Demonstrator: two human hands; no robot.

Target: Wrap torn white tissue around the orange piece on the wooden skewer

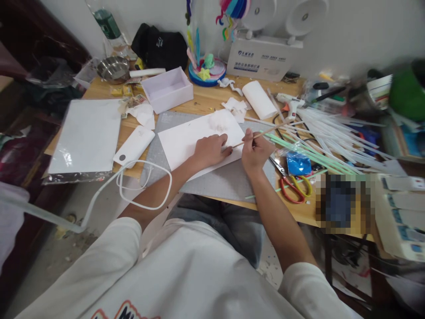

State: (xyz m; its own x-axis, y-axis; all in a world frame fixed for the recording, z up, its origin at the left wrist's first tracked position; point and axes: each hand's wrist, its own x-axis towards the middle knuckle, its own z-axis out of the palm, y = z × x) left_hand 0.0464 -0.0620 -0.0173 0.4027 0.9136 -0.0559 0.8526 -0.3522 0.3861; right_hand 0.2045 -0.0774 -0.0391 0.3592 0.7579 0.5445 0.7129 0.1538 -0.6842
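My right hand (pixel 256 153) is closed around a thin wooden stick (pixel 278 127). The stick slants down to the left, its tip just above a white sheet of paper (pixel 179 139). On that sheet rests my left hand (pixel 211 150), fingers apart and slightly bent. Its thumb lies close to the stick's tip, with a small dark spot at the thumb's end that I cannot make out. A pale tuft of fluff (pixel 220 120) sits on the paper beyond the left hand. Beneath the paper is a grey cutting mat (pixel 232 186).
Scissors (pixel 292 188), green and white plastic sticks (pixel 327 128) and a glue gun (pixel 294 106) lie right. Behind are a paper roll (pixel 259 99) and a lilac box (pixel 169 91). A white power bank (pixel 134 146) with a looping cable (pixel 168 190) is left.
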